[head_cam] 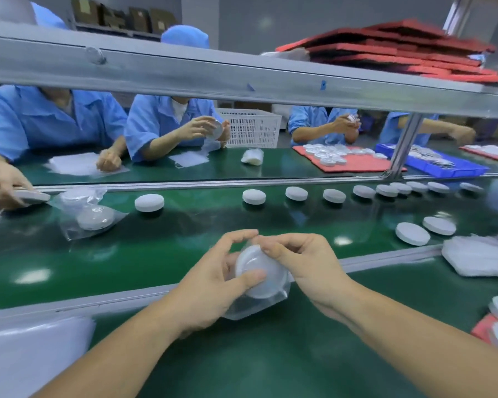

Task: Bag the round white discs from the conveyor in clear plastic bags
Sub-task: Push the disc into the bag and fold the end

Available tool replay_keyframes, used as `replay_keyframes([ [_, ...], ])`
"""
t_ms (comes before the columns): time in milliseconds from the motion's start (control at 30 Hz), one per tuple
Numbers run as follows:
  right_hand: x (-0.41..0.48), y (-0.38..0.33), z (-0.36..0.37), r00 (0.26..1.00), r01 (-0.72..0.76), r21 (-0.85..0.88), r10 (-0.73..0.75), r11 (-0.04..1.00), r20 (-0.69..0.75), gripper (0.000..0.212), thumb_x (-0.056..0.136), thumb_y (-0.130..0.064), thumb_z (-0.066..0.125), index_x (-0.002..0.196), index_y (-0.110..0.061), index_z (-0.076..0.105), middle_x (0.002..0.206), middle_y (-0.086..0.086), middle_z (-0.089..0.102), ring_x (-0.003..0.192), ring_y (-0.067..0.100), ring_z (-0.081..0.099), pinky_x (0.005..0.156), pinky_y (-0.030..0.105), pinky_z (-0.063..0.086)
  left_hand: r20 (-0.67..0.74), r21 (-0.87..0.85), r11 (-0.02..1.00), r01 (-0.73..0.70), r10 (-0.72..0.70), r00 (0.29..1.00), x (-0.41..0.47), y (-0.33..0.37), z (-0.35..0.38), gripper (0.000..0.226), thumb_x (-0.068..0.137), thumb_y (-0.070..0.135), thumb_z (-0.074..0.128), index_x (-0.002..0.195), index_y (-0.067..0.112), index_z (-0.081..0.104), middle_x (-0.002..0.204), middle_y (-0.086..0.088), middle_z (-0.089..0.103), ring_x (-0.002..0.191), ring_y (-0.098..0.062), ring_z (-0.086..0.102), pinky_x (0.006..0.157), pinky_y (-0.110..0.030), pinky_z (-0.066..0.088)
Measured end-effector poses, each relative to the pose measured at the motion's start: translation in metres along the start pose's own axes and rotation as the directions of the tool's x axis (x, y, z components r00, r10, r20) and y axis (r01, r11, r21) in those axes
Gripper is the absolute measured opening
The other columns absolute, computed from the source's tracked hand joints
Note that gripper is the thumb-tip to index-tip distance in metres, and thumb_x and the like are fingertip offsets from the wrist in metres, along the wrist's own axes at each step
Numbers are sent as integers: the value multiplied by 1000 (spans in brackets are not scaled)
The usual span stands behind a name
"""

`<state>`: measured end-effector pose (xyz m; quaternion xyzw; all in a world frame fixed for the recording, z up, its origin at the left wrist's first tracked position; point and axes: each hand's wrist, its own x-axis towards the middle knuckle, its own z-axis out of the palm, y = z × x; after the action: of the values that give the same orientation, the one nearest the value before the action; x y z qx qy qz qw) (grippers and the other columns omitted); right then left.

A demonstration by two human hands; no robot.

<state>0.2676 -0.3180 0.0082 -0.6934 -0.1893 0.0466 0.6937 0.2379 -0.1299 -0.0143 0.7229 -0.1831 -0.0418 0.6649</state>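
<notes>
The left hand (210,277) grips the disc (260,278) through the bag (253,310), thumb laid across its face and fingers curled behind. The right hand (308,262) pinches the film at the bag's mouth, just above the disc's upper edge, where the fingertips of both hands nearly meet. The disc sits inside the bag, tilted toward the camera, held in the air over the near rail of the belt (184,225).

The disc looks like a stiff, light plastic puck: round, white, smooth, with a raised rim ring on the face. It is probably slick under film, so it is best taken by the edge or clamped flat between thumb and fingers. The bag is thin, limp and clear. It crumples below the disc and would slip if held by a single layer, so the mouth corners are the safest hold.

Beyond the hands, a bagged disc (95,216) lies on the belt to the left. A row of bare discs (149,202) runs along the far side, and a pair of discs (412,233) lies near the right. A pile of bags (477,259) rests at the right edge. Workers (161,124) in blue sit opposite.
</notes>
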Motion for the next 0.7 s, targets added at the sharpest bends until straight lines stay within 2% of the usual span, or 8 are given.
replay_keyframes([
  [100, 6, 9, 9, 1000, -15, -74, 15, 997, -7, 47, 82, -62, 76, 125, -43, 70, 129, -14, 69, 119, 5, 66, 96, 28, 54, -162, -239, 971, 24, -64, 985, 2, 1, 0, 34, 100, 29, 61, 131, 43, 58, 128, 6, 68, 118, -22, 66, 100, -48, 52],
  [167, 9, 14, 16, 999, -46, -133, 43, 990, -27, 67, 74, -61, 80, 136, -55, 54, 133, -20, 62, 114, 5, 67, 91, 27, 55, -342, -334, 943, 9, -130, 931, 8, 4, -5, 19, 101, 32, 58, 114, 43, 67, 118, 7, 72, 108, -19, 70, 91, -47, 57],
  [300, 33, 18, 28, 1000, 1, -154, -3, 988, -15, 20, 92, -29, 77, 112, -32, 78, 107, -7, 78, 88, 5, 73, 73, 14, 52, -538, -217, 975, 52, -164, 827, 16, 6, -28, 11, 96, 41, 62, 94, 31, 63, 100, 7, 73, 83, -7, 69, 73, -35, 54],
  [433, 73, 30, 44, 999, -12, -184, 5, 983, -36, 9, 93, -28, 76, 92, -33, 83, 99, -15, 79, 96, 0, 72, 82, 13, 51, -478, -5, 970, 243, -216, 851, 6, 9, -58, 24, 99, 46, 52, 120, 34, 52, 117, 7, 64, 91, -13, 59, 70, -26, 45],
  [500, 100, 41, 52, 996, -8, -284, -17, 959, -87, 7, 92, -28, 77, 91, -32, 82, 93, -18, 78, 90, -3, 71, 81, 15, 50, -439, 450, 778, 438, -235, 867, -15, 9, -80, 50, 99, 51, 47, 144, 39, 29, 132, 15, 47, 118, -15, 49, 86, -29, 43],
  [600, 145, 53, 65, 965, 61, -611, -203, 789, -167, 13, 91, -17, 74, 95, -27, 82, 86, -21, 74, 73, -3, 65, 70, -1, 40, -341, 903, 207, 376, -185, 922, -66, 14, -112, 46, 98, 56, 45, 141, 43, 39, 138, 14, 46, 132, -16, 34, 104, -36, 37],
  [633, 161, 57, 69, 953, 60, -694, -248, 717, -174, 19, 91, -10, 69, 98, -23, 81, 89, -14, 74, 69, 0, 60, 65, -1, 38, -336, 918, 143, 370, -214, 917, -84, 16, -122, 43, 95, 58, 49, 136, 45, 46, 133, 18, 51, 128, -14, 37, 103, -36, 38],
  [700, 192, 67, 80, 965, -6, -840, -218, 542, -148, 27, 93, -4, 58, 105, -19, 78, 101, 2, 74, 75, 13, 60, 65, 10, 43, -366, 890, 172, 421, -279, 888, -119, 25, -137, 40, 89, 59, 57, 127, 46, 56, 123, 23, 58, 121, -9, 44, 99, -34, 44],
])
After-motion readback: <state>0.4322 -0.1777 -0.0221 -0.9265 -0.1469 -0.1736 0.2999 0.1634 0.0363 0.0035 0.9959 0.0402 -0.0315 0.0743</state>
